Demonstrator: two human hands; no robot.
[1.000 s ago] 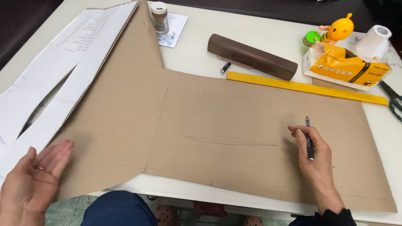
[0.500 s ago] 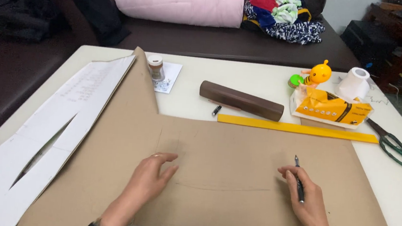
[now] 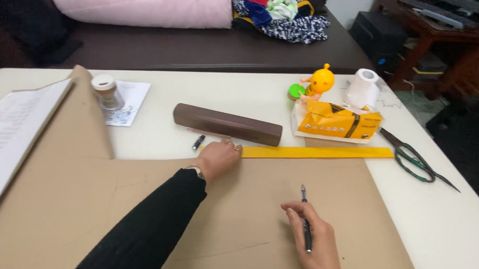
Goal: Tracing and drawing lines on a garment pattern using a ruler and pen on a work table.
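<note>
A large brown sheet of pattern paper [image 3: 232, 220] covers the near part of the white table [image 3: 451, 228]. My right hand [image 3: 313, 245] rests on it, holding a dark pen [image 3: 305, 227] with the tip pointing away. My left hand [image 3: 218, 157], in a black sleeve, reaches across the paper and its fingers touch the left end of a long yellow ruler [image 3: 313, 153] lying along the paper's far edge. A faint drawn line runs across the paper near my right hand.
Behind the ruler lie a dark brown oblong case [image 3: 227, 124], a small black cap [image 3: 198, 142], a yellow tissue pack [image 3: 336, 121], a yellow toy figure [image 3: 319, 81], a paper roll [image 3: 363, 89] and black scissors [image 3: 416, 161]. A small jar [image 3: 106, 91] and white pattern sheets [image 3: 2, 137] sit left.
My left hand has moved from the near left corner across the paper up to the ruler's left end. The view has tilted up. My right hand has kept the pen on the paper.
</note>
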